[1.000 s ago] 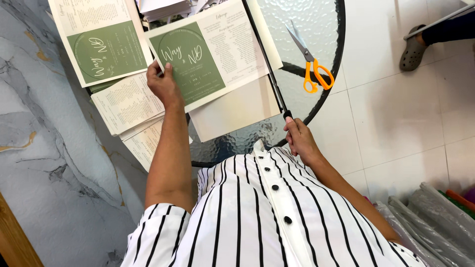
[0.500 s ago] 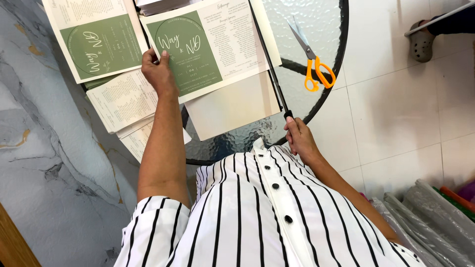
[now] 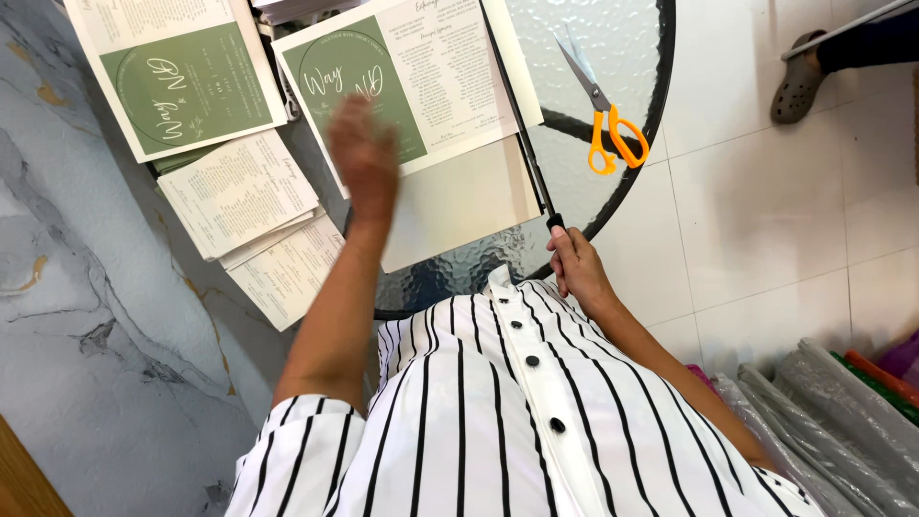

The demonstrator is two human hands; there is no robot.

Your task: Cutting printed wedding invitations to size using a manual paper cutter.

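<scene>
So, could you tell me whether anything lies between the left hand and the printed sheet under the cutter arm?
Nothing visible does: the left hand, blurred, is right over the green-and-white printed sheet. The right hand grips the cutter arm.

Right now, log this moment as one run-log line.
left hand: blurred, above green-and-white printed sheet | right hand: grips paper cutter handle | orange scissors: on glass table, untouched

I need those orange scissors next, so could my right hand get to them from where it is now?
Probably yes: the scissors lie uncovered on the glass table, but the right hand holds the long black blade's handle.
</scene>
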